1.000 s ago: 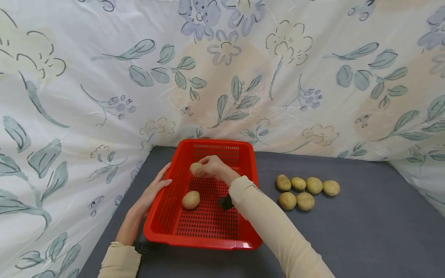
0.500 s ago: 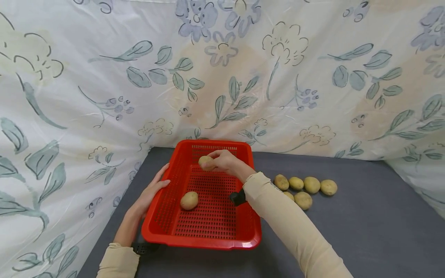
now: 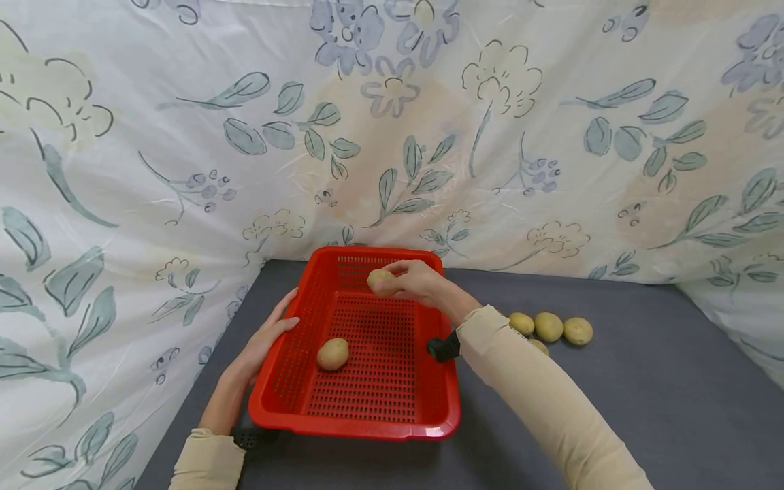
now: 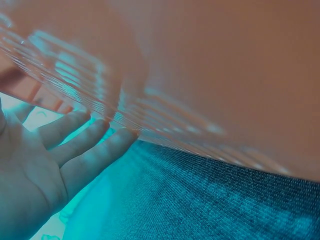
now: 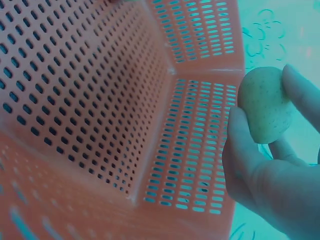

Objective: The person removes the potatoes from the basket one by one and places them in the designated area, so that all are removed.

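My right hand [image 3: 416, 280] pinches a potato [image 3: 381, 281] between thumb and fingers, over the far right part of the red perforated basket [image 3: 355, 429]. In the right wrist view, the same potato [image 5: 266, 104] shows beside the slotted end wall. Another potato [image 3: 333, 354] lies on the basket floor, left of its middle. My left hand [image 3: 263, 344] is at the basket's left side; the left wrist view shows its fingers [image 4: 95, 157] nearly straight, with fingertips right at the outer wall.
Several potatoes [image 3: 548, 327] lie on the dark grey table [image 3: 661, 381] to the right, some hidden behind the right sleeve. A floral cloth [image 3: 490, 190] hangs behind the table and along its left side. Black wrist cameras [image 3: 444, 347] sit on both wrists.
My right hand has moved rightward with the potato, from over the basket's left part towards its far right corner. The left hand, the basket and the potato on its floor have stayed put.
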The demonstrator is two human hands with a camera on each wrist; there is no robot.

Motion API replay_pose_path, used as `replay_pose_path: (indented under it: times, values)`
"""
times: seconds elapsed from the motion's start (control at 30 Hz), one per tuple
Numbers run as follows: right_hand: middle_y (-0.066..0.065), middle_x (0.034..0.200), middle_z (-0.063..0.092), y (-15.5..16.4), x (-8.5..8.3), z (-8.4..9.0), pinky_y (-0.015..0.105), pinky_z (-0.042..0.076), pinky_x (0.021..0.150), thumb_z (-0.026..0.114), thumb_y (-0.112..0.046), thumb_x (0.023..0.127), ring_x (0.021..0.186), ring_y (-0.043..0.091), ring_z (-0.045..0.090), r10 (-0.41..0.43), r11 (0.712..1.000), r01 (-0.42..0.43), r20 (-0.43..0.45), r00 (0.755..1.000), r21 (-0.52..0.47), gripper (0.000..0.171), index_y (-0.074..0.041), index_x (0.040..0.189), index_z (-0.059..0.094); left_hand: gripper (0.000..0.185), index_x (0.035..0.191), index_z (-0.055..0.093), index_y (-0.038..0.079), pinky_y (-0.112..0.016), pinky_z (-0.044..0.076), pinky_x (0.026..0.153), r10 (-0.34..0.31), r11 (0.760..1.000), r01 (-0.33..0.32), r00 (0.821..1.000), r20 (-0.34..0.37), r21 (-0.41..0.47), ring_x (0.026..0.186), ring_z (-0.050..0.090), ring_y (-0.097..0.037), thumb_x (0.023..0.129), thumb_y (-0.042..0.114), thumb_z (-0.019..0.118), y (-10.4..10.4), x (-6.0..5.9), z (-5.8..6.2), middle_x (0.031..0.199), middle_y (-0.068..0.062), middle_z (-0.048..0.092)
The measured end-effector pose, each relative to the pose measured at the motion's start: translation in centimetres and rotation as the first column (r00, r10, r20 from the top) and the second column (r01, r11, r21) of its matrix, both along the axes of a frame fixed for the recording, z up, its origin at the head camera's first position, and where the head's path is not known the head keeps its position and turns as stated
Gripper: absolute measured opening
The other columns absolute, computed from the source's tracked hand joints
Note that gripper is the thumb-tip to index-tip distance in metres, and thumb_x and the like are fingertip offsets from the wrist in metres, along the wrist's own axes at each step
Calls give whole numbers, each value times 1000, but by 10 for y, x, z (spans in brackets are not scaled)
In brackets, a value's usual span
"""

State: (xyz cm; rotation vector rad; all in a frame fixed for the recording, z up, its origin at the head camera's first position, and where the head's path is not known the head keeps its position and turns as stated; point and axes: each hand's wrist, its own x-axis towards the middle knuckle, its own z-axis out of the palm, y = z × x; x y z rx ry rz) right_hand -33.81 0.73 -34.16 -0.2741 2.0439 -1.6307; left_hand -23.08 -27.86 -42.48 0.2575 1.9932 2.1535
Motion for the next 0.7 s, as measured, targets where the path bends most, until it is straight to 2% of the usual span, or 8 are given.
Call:
replay_pose_path:
  times: [0.3,0.57,0.7]
  values:
    - [16,121,50,20,0,12,36,47,90,70,-3,86,96,25,58,-14,1000,14,-5,1000,-2,52,2,133,49,63,155,3,27,-41,48,82,-3,1000,3,1000,10,9,115,45,-35,103,24,40,1,0,1,150,-18,18]
    - [18,126,44,43,2,18,41,40,98,66,-7,90,106,27,53,-1,1000,1,7,1000,15,53,1,137,42,63,155,3,27,-40,48,82,3,1000,-3,1000,17,-4,116,44,-34,103,25,40,0,0,2,150,-17,17]
    - [21,135,35,59,3,19,45,36,101,63,-4,92,109,29,49,-11,1000,11,16,1000,-24,53,3,138,39,63,155,3,27,-39,48,83,1,1000,-1,1000,11,-5,117,43,-34,104,25,40,0,-1,1,151,-17,17]
